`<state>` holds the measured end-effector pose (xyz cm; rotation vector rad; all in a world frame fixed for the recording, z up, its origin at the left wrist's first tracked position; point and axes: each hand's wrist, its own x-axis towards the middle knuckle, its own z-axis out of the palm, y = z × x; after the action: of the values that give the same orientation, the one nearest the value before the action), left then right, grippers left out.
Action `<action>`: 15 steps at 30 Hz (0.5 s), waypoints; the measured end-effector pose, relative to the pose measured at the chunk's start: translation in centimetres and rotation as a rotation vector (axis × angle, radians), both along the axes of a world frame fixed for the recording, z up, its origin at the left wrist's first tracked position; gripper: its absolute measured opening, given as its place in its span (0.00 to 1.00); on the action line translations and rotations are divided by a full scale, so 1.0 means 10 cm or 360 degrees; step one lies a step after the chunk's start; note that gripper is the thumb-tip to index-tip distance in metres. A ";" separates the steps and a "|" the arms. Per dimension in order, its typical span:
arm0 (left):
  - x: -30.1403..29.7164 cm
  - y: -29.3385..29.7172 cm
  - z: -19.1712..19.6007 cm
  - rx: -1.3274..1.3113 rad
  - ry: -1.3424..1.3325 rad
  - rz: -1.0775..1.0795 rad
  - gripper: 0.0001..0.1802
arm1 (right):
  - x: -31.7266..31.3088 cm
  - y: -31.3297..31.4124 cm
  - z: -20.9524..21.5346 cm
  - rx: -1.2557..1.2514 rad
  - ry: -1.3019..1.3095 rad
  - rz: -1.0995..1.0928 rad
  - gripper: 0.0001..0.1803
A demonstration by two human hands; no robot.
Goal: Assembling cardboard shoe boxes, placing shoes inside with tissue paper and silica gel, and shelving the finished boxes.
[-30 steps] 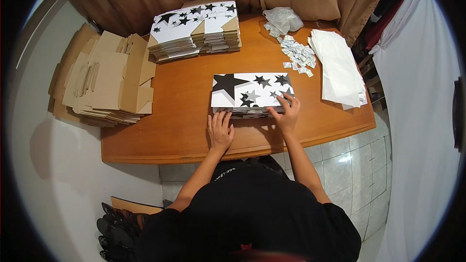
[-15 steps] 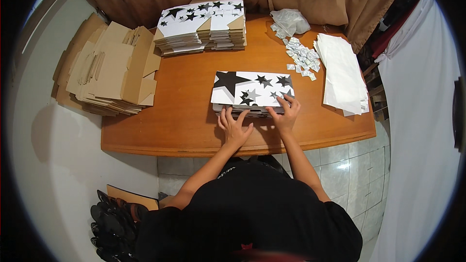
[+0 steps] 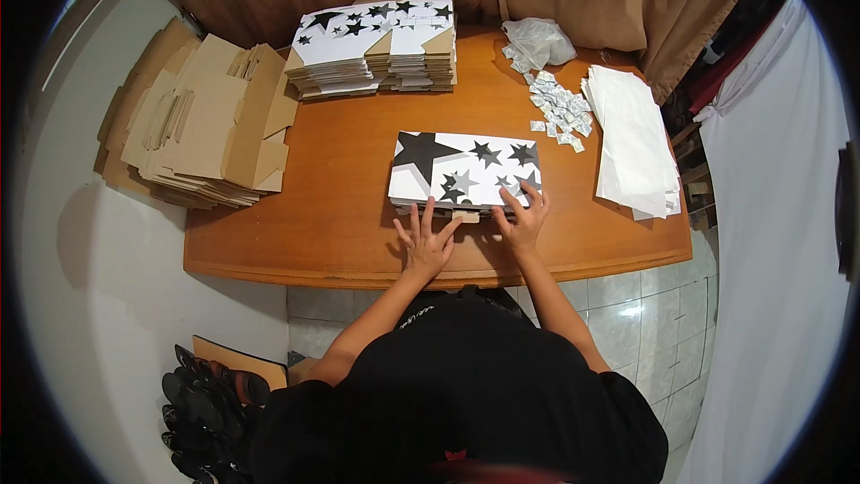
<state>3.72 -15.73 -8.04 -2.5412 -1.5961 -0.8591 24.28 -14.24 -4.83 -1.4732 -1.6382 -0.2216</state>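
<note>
A white cardboard box printed with black and grey stars lies on the wooden table in front of me, its lid down. At its front edge a small brown cardboard tab sticks out toward me. My left hand is at the front left of the box, fingers spread, its thumb at the tab and its fingertips by the edge. With its fingers apart, my right hand touches the front right corner, fingertips on the lid. Neither hand is wrapped around anything.
Folded star-printed boxes are stacked at the back. Brown cardboard blanks lean at the left. On the right are small white packets, a clear plastic bag and white paper sheets. Dark footwear sits lower left.
The lid's front edge has come down lower over the box, and the brown tab now shows at the front. My left hand has spread its fingers and moved slightly toward me.
</note>
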 end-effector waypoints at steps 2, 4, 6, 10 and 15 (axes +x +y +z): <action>-0.01 0.07 0.06 -0.0023 -0.0053 -0.0049 0.25 | 0.03 0.01 -0.06 -0.0077 0.0025 0.0039 0.17; -0.04 0.14 0.10 -0.0046 -0.0105 -0.0089 0.25 | 0.02 -0.03 -0.08 -0.0069 -0.0048 -0.0051 0.17; -0.09 0.20 0.13 -0.0058 -0.0102 -0.0202 0.23 | 0.00 -0.06 -0.11 -0.0062 -0.0119 -0.0132 0.16; -0.09 0.21 0.15 0.0033 -0.0163 -0.0221 0.22 | 0.04 -0.06 -0.26 -0.0147 -0.0075 -0.0119 0.15; -0.10 0.22 0.10 0.0102 -0.0135 -0.0234 0.20 | 0.03 -0.07 -0.29 -0.0171 -0.0071 -0.0126 0.15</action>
<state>2.72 -13.50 -7.03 -2.6367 -1.3907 -1.0272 24.55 -14.93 -7.70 -1.6269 -1.6509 -0.2149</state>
